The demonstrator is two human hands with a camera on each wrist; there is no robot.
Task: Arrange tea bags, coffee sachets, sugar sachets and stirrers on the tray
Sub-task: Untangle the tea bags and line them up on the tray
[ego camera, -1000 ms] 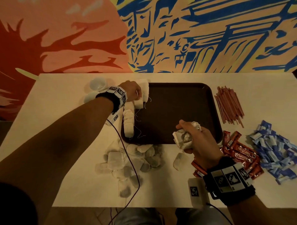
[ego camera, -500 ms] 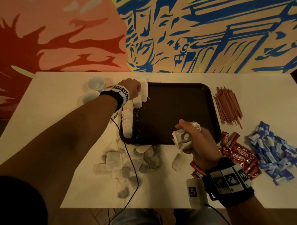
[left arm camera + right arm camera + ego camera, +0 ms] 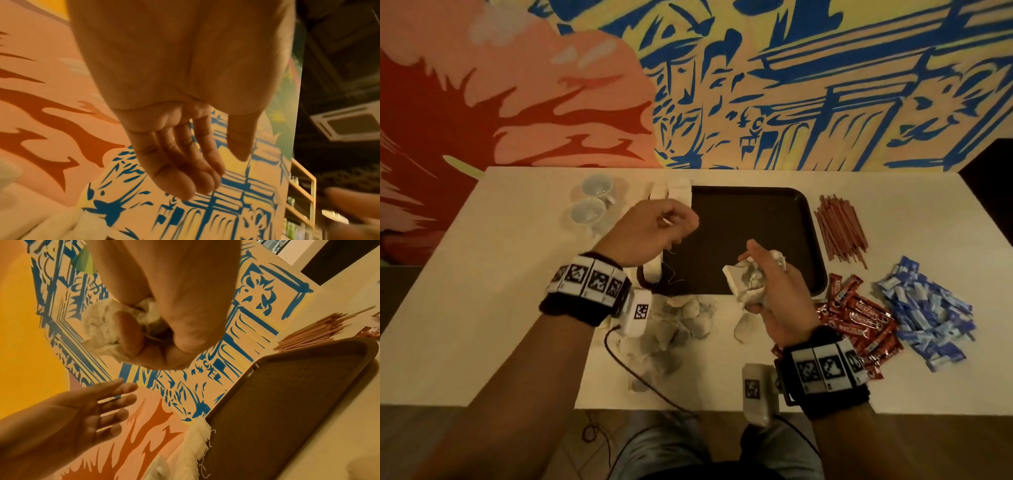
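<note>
While the right hand [image 3: 774,284] clenches a crumpled wad of tea bags [image 3: 748,282] over the brown tray [image 3: 774,219] and the left hand [image 3: 654,233] hangs empty, fingers relaxed — tangled strings could drag several out at once.

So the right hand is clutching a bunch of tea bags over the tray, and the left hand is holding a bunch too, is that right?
Not quite. The right hand does grip a bunch of tea bags over the tray, but the left hand holds nothing: the left wrist view shows its fingers relaxed and bare.
</note>
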